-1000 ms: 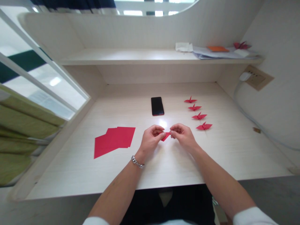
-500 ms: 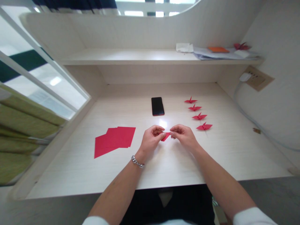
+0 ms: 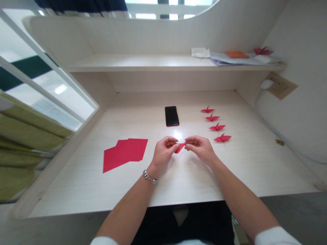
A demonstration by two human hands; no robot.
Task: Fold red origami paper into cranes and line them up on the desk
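Observation:
Between my hands is a small piece of folded red paper [image 3: 180, 147], partly covered by the fingers. My left hand [image 3: 165, 149] pinches its left side between thumb and fingers. At its right end, my right hand [image 3: 199, 147] pinches the paper in the same way. Several red paper cranes [image 3: 217, 127] stand in a slanted row to the right, beyond my right hand. Overlapping sheets of red paper [image 3: 125, 154] lie flat to the left of my left hand.
A black phone [image 3: 172, 116] lies on the desk beyond my hands. The shelf [image 3: 138, 59] above holds papers, an orange piece [image 3: 237, 54] and a red folded item [image 3: 263, 51]. On the right wall, a white plug [image 3: 267, 84] sits in a socket, its cable trailing down.
The folded red paper has shifted slightly between my fingers, its right end now looking narrower. Both hands stay almost in place, still pinching.

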